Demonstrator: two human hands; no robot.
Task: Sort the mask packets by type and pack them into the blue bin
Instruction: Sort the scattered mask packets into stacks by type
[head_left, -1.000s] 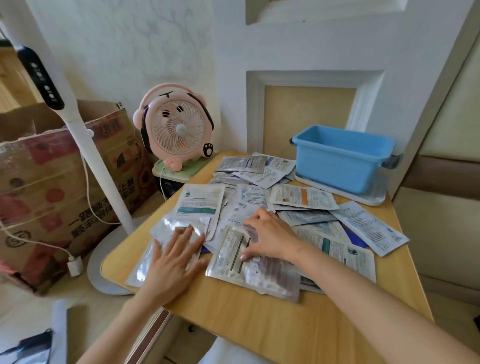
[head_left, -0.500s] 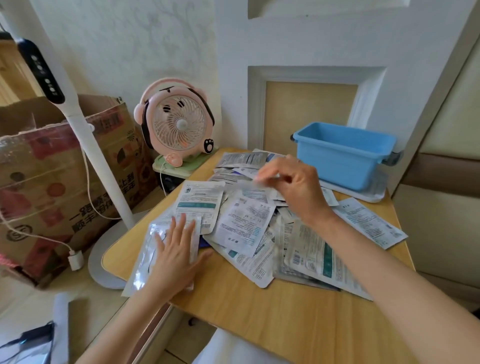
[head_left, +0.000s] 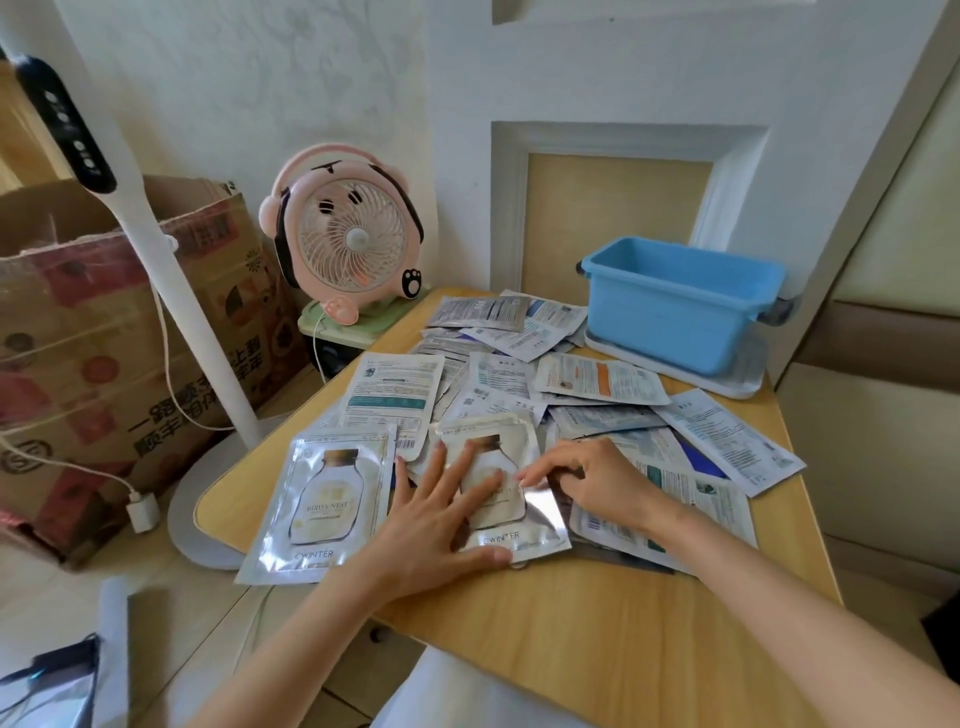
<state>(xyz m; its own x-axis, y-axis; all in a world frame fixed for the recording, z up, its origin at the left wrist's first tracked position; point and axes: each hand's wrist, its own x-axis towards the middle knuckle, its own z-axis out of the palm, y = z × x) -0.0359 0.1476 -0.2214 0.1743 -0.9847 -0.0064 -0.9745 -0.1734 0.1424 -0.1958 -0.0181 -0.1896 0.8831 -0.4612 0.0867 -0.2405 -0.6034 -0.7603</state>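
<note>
Two silver mask packets printed with a bottle lie face up near the table's front left. One bottle packet rests alone by the left edge. My left hand lies flat, fingers spread, on the second bottle packet. My right hand touches that packet's right edge with its fingertips. Behind them spreads a loose pile of several white and blue mask packets, mostly text side up. The blue bin stands at the back right on a white tray.
A pink desk fan stands at the table's back left corner. A white lamp pole and a cardboard box are on the floor to the left. The wooden table has bare surface at the front.
Two bottle packets now lie face up. My left hand moved right onto the second one. My right hand came back from the pile's far side to that packet's edge.
</note>
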